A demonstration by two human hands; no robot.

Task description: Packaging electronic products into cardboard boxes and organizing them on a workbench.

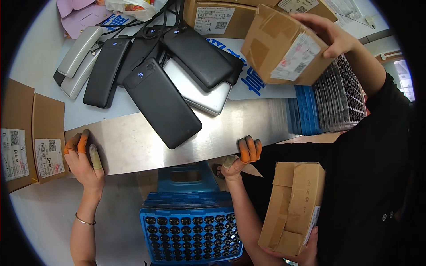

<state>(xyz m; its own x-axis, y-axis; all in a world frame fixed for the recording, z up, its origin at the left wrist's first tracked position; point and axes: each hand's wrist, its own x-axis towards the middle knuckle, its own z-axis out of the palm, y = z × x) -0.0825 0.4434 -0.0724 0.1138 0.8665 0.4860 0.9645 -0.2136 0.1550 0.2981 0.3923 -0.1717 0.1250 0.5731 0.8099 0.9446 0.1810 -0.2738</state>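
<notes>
Counter (117,148) lies at twelve o'clock from the blue tray (144,230), your left hand (86,164) on it with grip apart, your right hand (241,158) at its near edge, clamped or not I cannot tell: seemingly a pause, any pickup calling for one hand freed.

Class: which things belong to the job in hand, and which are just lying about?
Likely job, judging by hands:
shiny flat metal strip, left hand and right hand at its edge
brown cardboard boxes held by a co-worker

Apparently lying about:
black rectangular devices
crumpled white plastic bag
</notes>
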